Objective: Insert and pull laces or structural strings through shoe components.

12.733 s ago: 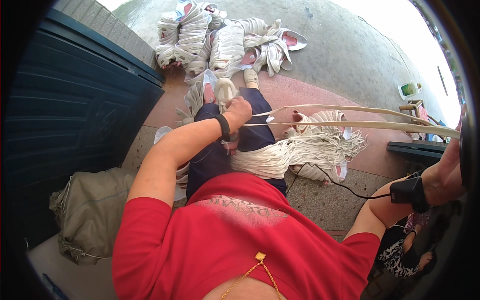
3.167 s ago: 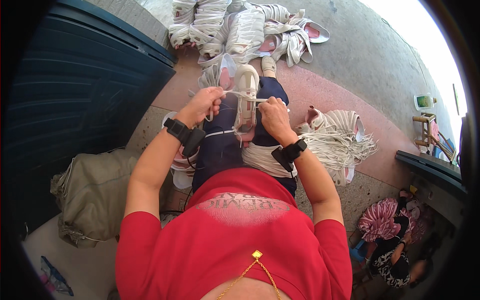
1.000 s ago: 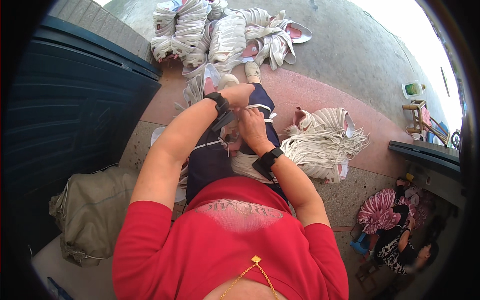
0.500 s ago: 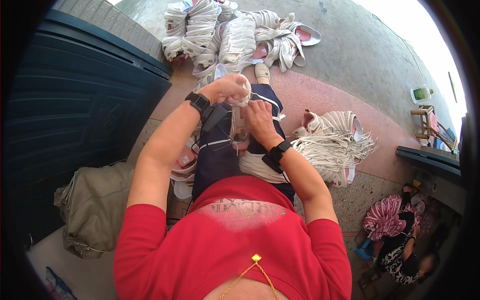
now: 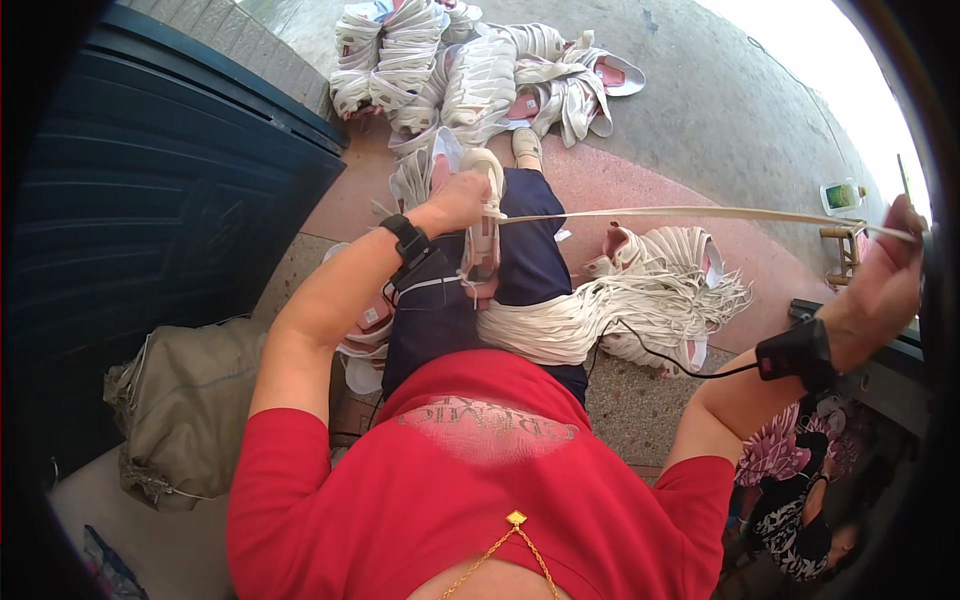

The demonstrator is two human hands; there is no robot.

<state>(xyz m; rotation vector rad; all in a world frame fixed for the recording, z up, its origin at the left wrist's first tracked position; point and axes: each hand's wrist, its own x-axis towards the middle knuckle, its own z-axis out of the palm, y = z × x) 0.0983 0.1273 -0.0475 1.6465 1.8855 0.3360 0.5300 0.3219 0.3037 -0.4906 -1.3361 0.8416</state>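
Observation:
A white shoe upper [image 5: 481, 252] with pink lining rests over my dark trousers. My left hand [image 5: 462, 200] is closed on it near its upper end. From there a whitish shoelace [image 5: 640, 212] runs taut to the right. My right hand [image 5: 880, 275] pinches its far part, arm stretched out to the right edge of the view. A thick bundle of loose white shoelaces [image 5: 545, 330] lies across my lap, its ends trailing right over a stack of shoe uppers [image 5: 665, 248]. More uppers [image 5: 368, 318] lie beside my left leg, partly hidden by my forearm.
Ahead is a large heap of white shoe uppers [image 5: 475, 85]. A dark blue door [image 5: 170, 190] stands at left, with a grey-brown sack [image 5: 195, 410] below it. At right are a wooden stool [image 5: 845, 250] and a plastic bottle [image 5: 842, 195]. Another person [image 5: 800, 515] sits at lower right.
My right hand has swung from beside my left hand far out to the right, drawing the shoelace out straight. My left hand stays on the shoe upper, now in a fist.

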